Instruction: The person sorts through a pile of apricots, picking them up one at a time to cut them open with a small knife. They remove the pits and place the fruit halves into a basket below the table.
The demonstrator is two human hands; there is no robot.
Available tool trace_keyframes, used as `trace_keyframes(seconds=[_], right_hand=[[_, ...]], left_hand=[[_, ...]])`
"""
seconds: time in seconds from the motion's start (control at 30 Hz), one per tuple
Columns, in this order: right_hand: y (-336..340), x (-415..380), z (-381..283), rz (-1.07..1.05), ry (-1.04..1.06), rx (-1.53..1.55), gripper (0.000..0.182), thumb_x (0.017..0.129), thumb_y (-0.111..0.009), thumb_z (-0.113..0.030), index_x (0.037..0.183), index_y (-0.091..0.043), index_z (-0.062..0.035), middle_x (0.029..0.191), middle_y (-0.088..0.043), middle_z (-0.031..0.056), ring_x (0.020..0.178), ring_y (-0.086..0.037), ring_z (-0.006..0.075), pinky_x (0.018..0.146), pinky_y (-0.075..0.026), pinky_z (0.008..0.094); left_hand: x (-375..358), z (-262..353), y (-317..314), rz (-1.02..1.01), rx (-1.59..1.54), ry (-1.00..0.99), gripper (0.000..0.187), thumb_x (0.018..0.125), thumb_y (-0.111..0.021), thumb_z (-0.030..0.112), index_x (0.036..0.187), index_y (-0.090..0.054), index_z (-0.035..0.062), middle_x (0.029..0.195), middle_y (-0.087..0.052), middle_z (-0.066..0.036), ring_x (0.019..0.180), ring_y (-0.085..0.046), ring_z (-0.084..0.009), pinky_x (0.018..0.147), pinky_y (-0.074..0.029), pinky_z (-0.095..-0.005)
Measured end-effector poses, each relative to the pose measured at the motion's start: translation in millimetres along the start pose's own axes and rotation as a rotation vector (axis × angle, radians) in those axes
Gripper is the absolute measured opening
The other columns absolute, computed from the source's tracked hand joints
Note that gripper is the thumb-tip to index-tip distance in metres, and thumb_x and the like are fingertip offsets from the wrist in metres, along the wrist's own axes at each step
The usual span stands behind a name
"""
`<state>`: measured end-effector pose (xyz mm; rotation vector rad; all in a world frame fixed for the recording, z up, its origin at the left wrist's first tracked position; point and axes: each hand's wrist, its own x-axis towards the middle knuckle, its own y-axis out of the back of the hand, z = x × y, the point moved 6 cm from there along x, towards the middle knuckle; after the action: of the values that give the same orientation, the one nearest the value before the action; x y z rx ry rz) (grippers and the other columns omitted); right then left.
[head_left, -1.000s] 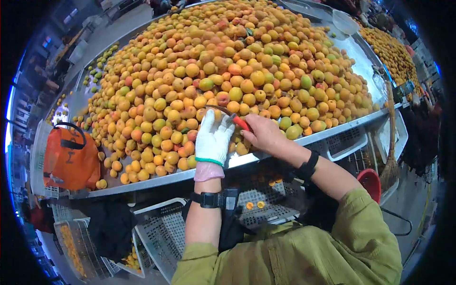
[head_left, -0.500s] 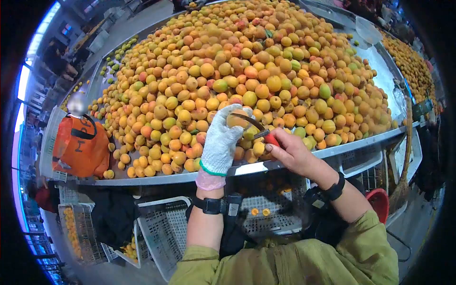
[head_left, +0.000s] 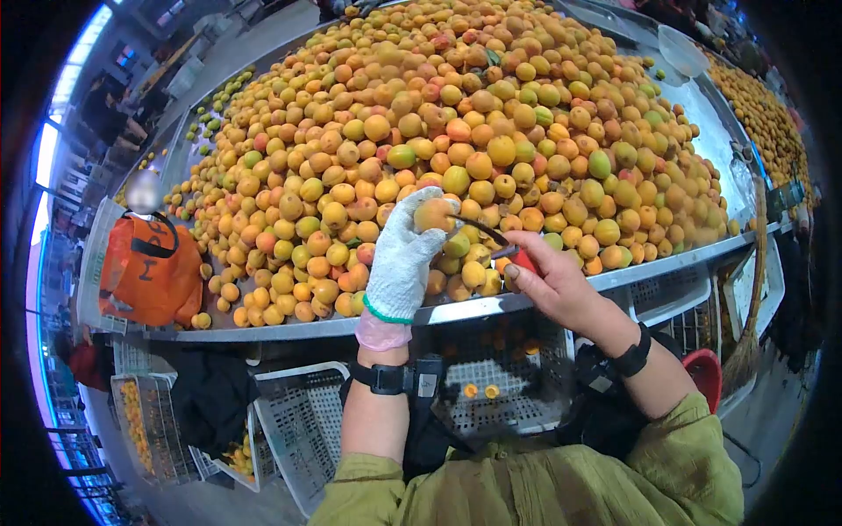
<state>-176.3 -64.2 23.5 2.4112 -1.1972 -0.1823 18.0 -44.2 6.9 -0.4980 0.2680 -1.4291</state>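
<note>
In a white knit glove with a green cuff, my left hand [head_left: 402,263] grips an orange-yellow apricot [head_left: 433,216] near the front of the pile. My bare right hand [head_left: 557,285] is closed around the red handle of a knife [head_left: 481,228] with a thin curved blade. Its tip reaches the right side of the held apricot. Behind and around both hands spreads a big heap of apricots [head_left: 377,130], mostly orange-yellow with some greenish and reddish ones, on a metal-edged table [head_left: 289,334].
An orange bag [head_left: 158,285] stands at the table's left end. Below the front edge are a white slotted crate [head_left: 307,421] and a darker crate [head_left: 517,405] holding apricot halves. To the right are a broom [head_left: 744,355], a red bucket [head_left: 704,375] and a clear plastic basin [head_left: 681,53].
The blade has slid from across the top of the apricot to its right side. My right hand has shifted slightly right and down; the left still grips the fruit.
</note>
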Motion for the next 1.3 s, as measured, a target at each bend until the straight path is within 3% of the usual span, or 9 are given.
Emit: trace_keyframes(seconds=[0.23, 0.27, 0.63, 0.8, 0.93, 1.0, 1.1, 1.23, 1.3], right_hand=[[-2.3, 0.0, -4.1, 0.062, 0.064, -0.178, 0.034, 0.091, -0.057, -0.023, 0.123, -0.051, -0.0102, 0.083, -0.062, 0.0191, 0.077, -0.063, 0.0371, 0.064, -0.050, 0.0417], [-1.5, 0.6, -7.2, 0.037, 0.036, -0.252, 0.033, 0.092, -0.056, -0.024, 0.121, -0.051, -0.0105, 0.081, -0.062, 0.0191, 0.075, -0.063, 0.0377, 0.062, -0.049, 0.0432], [-11.1, 3.5, 3.5, 0.058, 0.059, -0.360, 0.024, 0.092, -0.056, -0.027, 0.096, -0.044, -0.0061, 0.069, -0.061, 0.0203, 0.065, -0.061, 0.0420, 0.055, -0.047, 0.0505], [-14.9, 2.0, -1.6, 0.105, 0.026, -0.301, 0.027, 0.092, -0.055, -0.028, 0.097, -0.043, -0.0052, 0.068, -0.061, 0.0217, 0.065, -0.060, 0.0442, 0.055, -0.047, 0.0523], [-6.9, 4.0, 4.6, 0.042, 0.036, -0.329, 0.026, 0.093, -0.054, -0.027, 0.097, -0.042, -0.0053, 0.067, -0.060, 0.0235, 0.065, -0.060, 0.0452, 0.055, -0.046, 0.0530], [-14.8, -1.5, 3.2, 0.081, 0.020, -0.308, 0.025, 0.093, -0.053, -0.027, 0.097, -0.041, -0.0053, 0.067, -0.060, 0.0233, 0.065, -0.060, 0.0452, 0.056, -0.046, 0.0531], [-14.0, 1.7, 1.3, 0.104, 0.002, -0.313, 0.026, 0.093, -0.053, -0.028, 0.097, -0.041, -0.0052, 0.068, -0.060, 0.0232, 0.067, -0.060, 0.0452, 0.057, -0.046, 0.0530], [-2.4, 3.3, -1.0, 0.008, -0.012, -0.383, 0.025, 0.093, -0.054, -0.027, 0.097, -0.042, -0.0049, 0.070, -0.060, 0.0229, 0.068, -0.060, 0.0454, 0.058, -0.046, 0.0531], [-9.8, 0.1, 1.4, 0.048, 0.004, -0.319, 0.025, 0.093, -0.054, -0.027, 0.097, -0.042, -0.0049, 0.070, -0.060, 0.0228, 0.068, -0.059, 0.0454, 0.059, -0.046, 0.0531]], left_hand=[[0.2, -12.1, 12.4, 0.020, 0.128, -0.041, 0.056, 0.086, -0.065, 0.016, 0.132, -0.040, -0.0017, 0.125, -0.053, -0.014, 0.113, -0.055, -0.0249, 0.097, -0.046, -0.0383], [-2.4, -7.1, 4.5, 0.089, 0.034, -0.009, 0.049, 0.085, -0.059, 0.005, 0.131, -0.043, -0.0032, 0.123, -0.053, -0.012, 0.116, -0.052, -0.0194, 0.100, -0.040, -0.0300], [-8.2, 6.2, -14.6, 0.018, 0.337, 0.078, 0.045, 0.090, -0.063, 0.020, 0.128, -0.048, 0.0000, 0.123, -0.054, -0.010, 0.112, -0.053, -0.0177, 0.098, -0.042, -0.0303], [-7.9, -17.7, -33.5, 0.069, -0.175, 0.056, 0.052, 0.091, -0.062, 0.028, 0.132, -0.043, 0.0011, 0.123, -0.055, -0.013, 0.111, -0.057, -0.0227, 0.096, -0.047, -0.0352], [-3.2, -1.1, -24.8, 0.020, 0.350, 0.076, 0.050, 0.092, -0.061, 0.023, 0.132, -0.043, 0.0005, 0.122, -0.055, -0.012, 0.110, -0.057, -0.0217, 0.096, -0.046, -0.0338], [-4.1, -13.2, -27.2, 0.035, 0.319, 0.051, 0.049, 0.092, -0.059, 0.019, 0.134, -0.042, 0.0003, 0.122, -0.055, -0.011, 0.110, -0.057, -0.0206, 0.096, -0.046, -0.0324], [-10.1, -31.8, -48.6, 0.136, -0.237, 0.109, 0.048, 0.091, -0.057, 0.015, 0.133, -0.041, -0.0003, 0.122, -0.054, -0.011, 0.110, -0.057, -0.0198, 0.096, -0.046, -0.0324], [-4.0, -13.0, -43.2, -0.045, 0.198, 0.127, 0.048, 0.093, -0.059, 0.025, 0.131, -0.043, 0.0009, 0.119, -0.056, -0.012, 0.110, -0.057, -0.0234, 0.097, -0.045, -0.0360], [-3.9, -22.1, -40.6, -0.016, 0.024, 0.121, 0.047, 0.093, -0.059, 0.026, 0.131, -0.043, 0.0009, 0.118, -0.056, -0.013, 0.111, -0.057, -0.0256, 0.099, -0.045, -0.0386]])
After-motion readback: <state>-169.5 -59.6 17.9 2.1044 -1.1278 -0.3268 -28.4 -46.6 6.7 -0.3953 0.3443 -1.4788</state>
